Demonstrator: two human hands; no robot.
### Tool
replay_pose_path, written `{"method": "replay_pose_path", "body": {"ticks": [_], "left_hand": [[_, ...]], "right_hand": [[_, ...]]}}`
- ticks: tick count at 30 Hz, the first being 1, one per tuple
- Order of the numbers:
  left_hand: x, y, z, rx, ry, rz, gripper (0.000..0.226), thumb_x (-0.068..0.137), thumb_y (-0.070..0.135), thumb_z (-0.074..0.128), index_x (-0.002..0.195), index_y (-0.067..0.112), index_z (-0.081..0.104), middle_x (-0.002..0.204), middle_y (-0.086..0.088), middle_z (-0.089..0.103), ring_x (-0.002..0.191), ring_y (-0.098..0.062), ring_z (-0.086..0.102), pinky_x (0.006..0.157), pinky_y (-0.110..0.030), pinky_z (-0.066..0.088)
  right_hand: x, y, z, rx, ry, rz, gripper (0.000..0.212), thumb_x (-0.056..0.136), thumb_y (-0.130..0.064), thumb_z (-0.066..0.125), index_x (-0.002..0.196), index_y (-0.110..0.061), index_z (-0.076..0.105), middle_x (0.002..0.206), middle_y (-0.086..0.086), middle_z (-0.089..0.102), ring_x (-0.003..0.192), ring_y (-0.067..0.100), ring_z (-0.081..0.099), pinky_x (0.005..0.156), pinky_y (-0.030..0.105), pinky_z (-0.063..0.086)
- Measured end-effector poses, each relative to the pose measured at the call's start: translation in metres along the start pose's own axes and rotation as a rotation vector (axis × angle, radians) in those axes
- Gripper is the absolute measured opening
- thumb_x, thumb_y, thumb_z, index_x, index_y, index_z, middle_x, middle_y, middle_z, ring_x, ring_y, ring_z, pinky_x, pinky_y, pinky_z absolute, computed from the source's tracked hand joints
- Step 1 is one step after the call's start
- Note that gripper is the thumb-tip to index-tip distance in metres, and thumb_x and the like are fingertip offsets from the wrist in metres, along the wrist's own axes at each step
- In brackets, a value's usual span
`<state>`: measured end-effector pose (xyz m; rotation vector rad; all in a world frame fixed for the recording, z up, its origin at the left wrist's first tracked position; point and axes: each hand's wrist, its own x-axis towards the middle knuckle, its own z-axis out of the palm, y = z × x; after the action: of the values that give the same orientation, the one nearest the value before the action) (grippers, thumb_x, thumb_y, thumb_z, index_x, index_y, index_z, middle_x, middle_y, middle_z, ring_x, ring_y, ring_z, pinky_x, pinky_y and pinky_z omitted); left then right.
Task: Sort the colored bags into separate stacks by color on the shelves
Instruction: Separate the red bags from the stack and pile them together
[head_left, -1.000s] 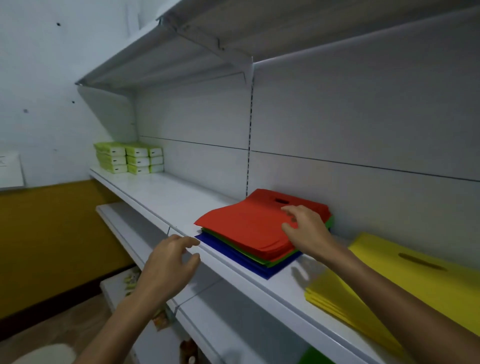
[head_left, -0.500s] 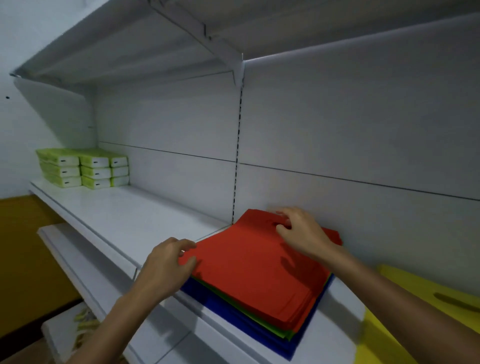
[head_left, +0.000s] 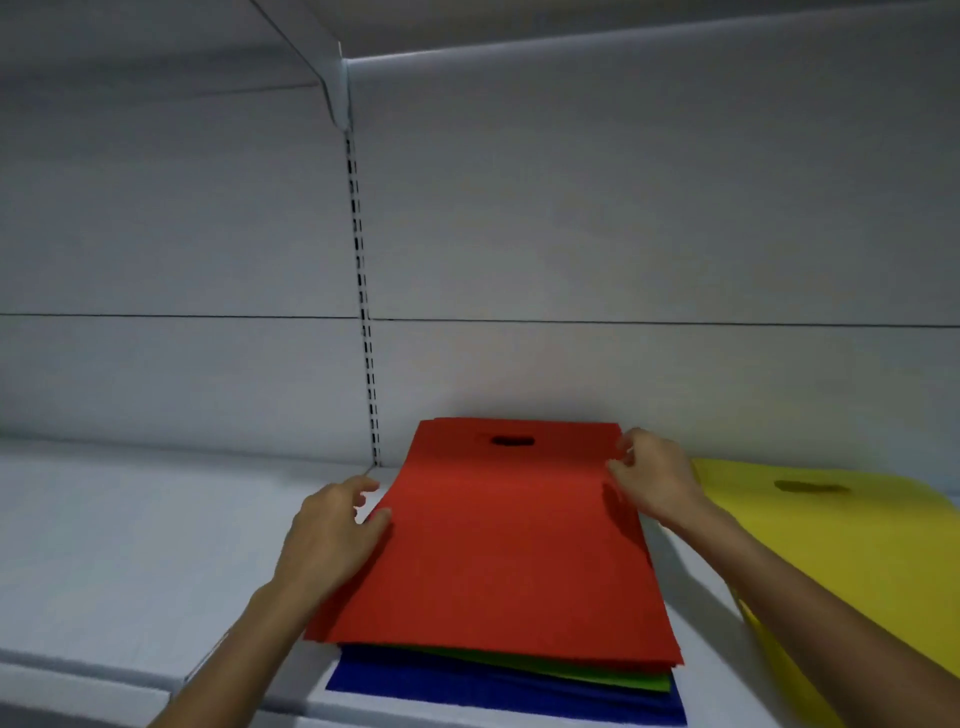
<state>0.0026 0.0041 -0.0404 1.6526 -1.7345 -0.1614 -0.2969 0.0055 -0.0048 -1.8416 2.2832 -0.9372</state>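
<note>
Red bags (head_left: 498, 545) top a mixed stack on the white shelf (head_left: 130, 519), over green bags (head_left: 597, 674) and blue bags (head_left: 467, 687); yellow bags (head_left: 857, 545) lie just beside. The left hand (head_left: 332, 535) grips the red bags' left edge, and the right hand (head_left: 654, 478) pinches their right edge near the far corner.

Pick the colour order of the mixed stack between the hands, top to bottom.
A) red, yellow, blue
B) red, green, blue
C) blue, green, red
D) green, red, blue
B: the red bags lie on top, the green bags show an edge beneath them, and the blue bags sit lowest on the shelf.
</note>
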Motion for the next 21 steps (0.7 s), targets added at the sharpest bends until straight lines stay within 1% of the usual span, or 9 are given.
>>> {"method": "replay_pose_path", "body": {"ticks": [3,5,6,9,11,12,15,18,21], "left_hand": [[-0.004,-0.004,0.010,0.011,-0.005,-0.054,0.044,0.084,0.037,0.062,0.121,0.015,0.056,0.112,-0.005,0.064,0.100,-0.021,0.060,0.080,-0.031,0.045],[-0.007,-0.002,0.012,-0.005,0.035,-0.019,0.035,0.084,0.033,0.063,0.113,0.013,0.061,0.105,-0.006,0.065,0.091,-0.019,0.059,0.071,-0.028,0.043],[-0.006,-0.001,0.012,-0.022,0.060,0.014,0.031,0.084,0.030,0.064,0.109,0.012,0.063,0.101,-0.005,0.065,0.084,-0.017,0.057,0.068,-0.027,0.041],[-0.006,0.003,0.013,-0.097,0.101,0.114,0.027,0.083,0.020,0.066,0.109,0.014,0.062,0.080,0.003,0.059,0.069,-0.008,0.048,0.060,-0.023,0.037],[-0.007,0.007,0.013,-0.144,0.094,0.166,0.029,0.084,0.016,0.065,0.112,0.014,0.059,0.075,0.007,0.056,0.065,-0.003,0.045,0.056,-0.018,0.032],[-0.007,0.007,0.013,-0.163,0.087,0.187,0.029,0.084,0.015,0.064,0.113,0.015,0.059,0.077,0.006,0.058,0.066,-0.003,0.046,0.056,-0.017,0.032],[-0.005,0.006,0.010,-0.178,0.044,0.226,0.019,0.085,0.012,0.062,0.103,0.016,0.066,0.095,-0.003,0.067,0.076,-0.008,0.053,0.070,-0.019,0.039],[-0.002,0.003,0.009,-0.131,-0.003,0.248,0.020,0.087,0.008,0.057,0.099,0.015,0.070,0.105,-0.004,0.065,0.085,-0.009,0.052,0.081,-0.021,0.041],[-0.004,0.002,0.008,-0.139,-0.020,0.257,0.025,0.086,0.003,0.055,0.104,0.013,0.069,0.109,-0.006,0.063,0.091,-0.012,0.054,0.084,-0.022,0.041]], "right_hand": [[-0.020,0.010,0.024,-0.142,-0.128,0.094,0.052,0.093,-0.046,0.044,0.111,0.001,0.057,0.117,0.022,0.059,0.112,0.034,0.055,0.088,0.035,0.044],[-0.028,0.018,0.037,-0.095,-0.114,0.114,0.056,0.087,-0.056,0.047,0.101,-0.005,0.064,0.107,0.019,0.064,0.101,0.032,0.060,0.084,0.037,0.050],[-0.029,0.021,0.040,-0.064,-0.064,0.113,0.053,0.084,-0.057,0.051,0.096,-0.007,0.065,0.102,0.017,0.066,0.096,0.031,0.062,0.080,0.037,0.052],[-0.037,0.014,0.034,-0.070,0.068,0.120,0.042,0.083,-0.044,0.062,0.092,-0.004,0.062,0.099,0.016,0.064,0.096,0.031,0.060,0.076,0.034,0.046],[-0.043,0.009,0.028,-0.029,0.139,0.105,0.024,0.083,-0.031,0.066,0.085,-0.009,0.057,0.096,0.015,0.063,0.095,0.031,0.058,0.069,0.032,0.039],[-0.046,0.008,0.027,0.002,0.172,0.087,0.019,0.082,-0.025,0.067,0.081,-0.013,0.053,0.093,0.015,0.063,0.092,0.030,0.059,0.065,0.030,0.035],[-0.049,0.013,0.026,0.048,0.264,0.057,0.023,0.081,-0.016,0.067,0.076,-0.015,0.045,0.086,0.014,0.064,0.085,0.030,0.059,0.060,0.027,0.026],[-0.052,0.013,0.023,-0.009,0.293,0.044,0.010,0.085,-0.020,0.063,0.083,-0.013,0.056,0.092,0.009,0.065,0.092,0.029,0.059,0.061,0.026,0.027],[-0.049,0.012,0.022,0.034,0.295,0.010,0.009,0.083,-0.016,0.063,0.085,-0.008,0.061,0.089,0.011,0.066,0.089,0.029,0.060,0.062,0.026,0.027]]}}
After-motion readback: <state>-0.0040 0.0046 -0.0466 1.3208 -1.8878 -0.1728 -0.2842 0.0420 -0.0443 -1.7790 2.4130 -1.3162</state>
